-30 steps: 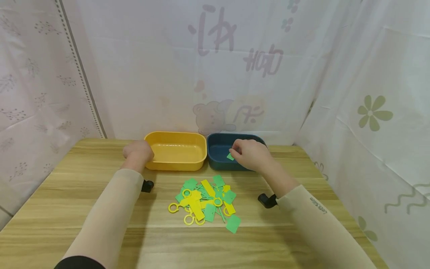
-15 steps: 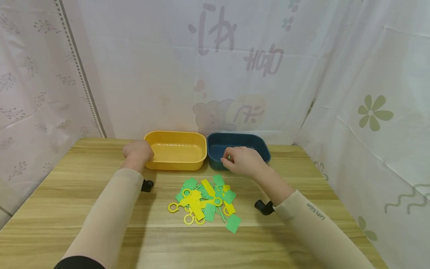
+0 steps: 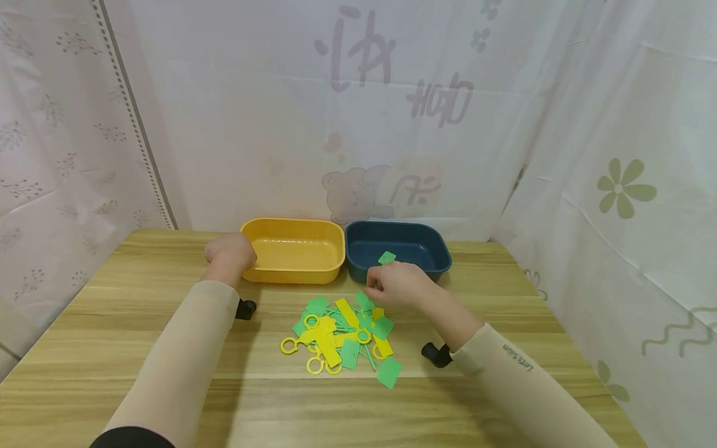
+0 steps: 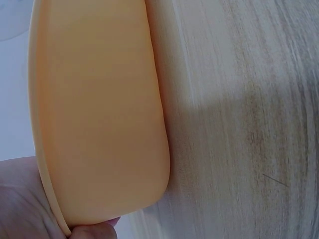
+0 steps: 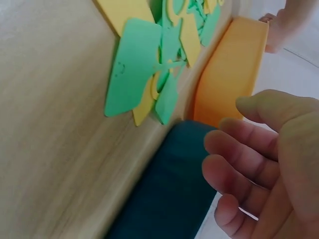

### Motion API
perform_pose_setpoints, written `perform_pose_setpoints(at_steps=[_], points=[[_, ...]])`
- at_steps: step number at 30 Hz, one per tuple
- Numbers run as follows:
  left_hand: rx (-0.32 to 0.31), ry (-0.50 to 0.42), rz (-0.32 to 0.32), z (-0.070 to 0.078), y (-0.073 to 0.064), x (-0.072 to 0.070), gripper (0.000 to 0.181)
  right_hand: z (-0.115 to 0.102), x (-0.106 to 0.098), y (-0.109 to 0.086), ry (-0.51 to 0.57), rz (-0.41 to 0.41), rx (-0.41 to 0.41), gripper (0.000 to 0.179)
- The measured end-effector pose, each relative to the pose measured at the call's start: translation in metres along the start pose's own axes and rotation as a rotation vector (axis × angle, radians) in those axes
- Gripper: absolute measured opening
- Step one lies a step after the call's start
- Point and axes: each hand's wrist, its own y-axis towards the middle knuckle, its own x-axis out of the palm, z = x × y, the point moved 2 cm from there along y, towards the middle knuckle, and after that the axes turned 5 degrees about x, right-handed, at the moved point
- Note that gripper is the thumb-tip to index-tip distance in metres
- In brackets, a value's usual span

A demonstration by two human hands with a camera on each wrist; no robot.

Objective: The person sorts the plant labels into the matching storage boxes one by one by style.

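My left hand (image 3: 231, 251) grips the left end of a yellow plastic bin (image 3: 294, 275); in the left wrist view, its fingers (image 4: 93, 231) curl around the bin's corner below the rim. My right hand (image 3: 400, 284) is over the front wall of a dark blue bin (image 3: 403, 235), fingers loosely bent, with nothing held in the right wrist view. A green tag (image 3: 386, 257) shows inside the blue bin, partly hidden behind that hand. Just in front of the bins lies a mixed pile of yellow ring-ended tags (image 3: 328, 348) and green tags (image 3: 389, 372).
Both bins stand side by side at the back of a wood-grain table (image 3: 297, 414). Behind it hangs a pale printed curtain (image 3: 252, 112), with more curtain at both sides. Black camera mounts (image 3: 435, 355) project from the wrists.
My right hand has let go of the green tag, which is now in the blue bin. That hand has come back toward the pile. The left hand has stayed on the yellow bin.
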Motion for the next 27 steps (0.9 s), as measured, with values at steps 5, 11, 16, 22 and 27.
perform_pose_setpoints(at_steps=[5, 11, 16, 22, 27], points=[[0.002, 0.001, -0.001, 0.0, 0.001, 0.0, 0.028, -0.001, 0.01, 0.0, -0.004, -0.085, 0.006, 0.011], [0.001, 0.002, 0.0, 0.0, 0.001, 0.001, 0.03, -0.003, 0.02, 0.0, -0.018, -0.125, -0.009, 0.01], [0.004, -0.003, -0.002, 0.001, -0.001, 0.0, 0.027, -0.005, 0.024, 0.0, -0.014, -0.14, -0.016, 0.009], [0.011, -0.001, -0.006, 0.0, -0.001, 0.0, 0.027, -0.007, 0.028, 0.002, -0.03, -0.16, -0.004, 0.011], [0.01, 0.005, -0.007, -0.001, -0.001, 0.0, 0.028, -0.009, 0.029, 0.001, -0.031, -0.163, -0.004, 0.015]])
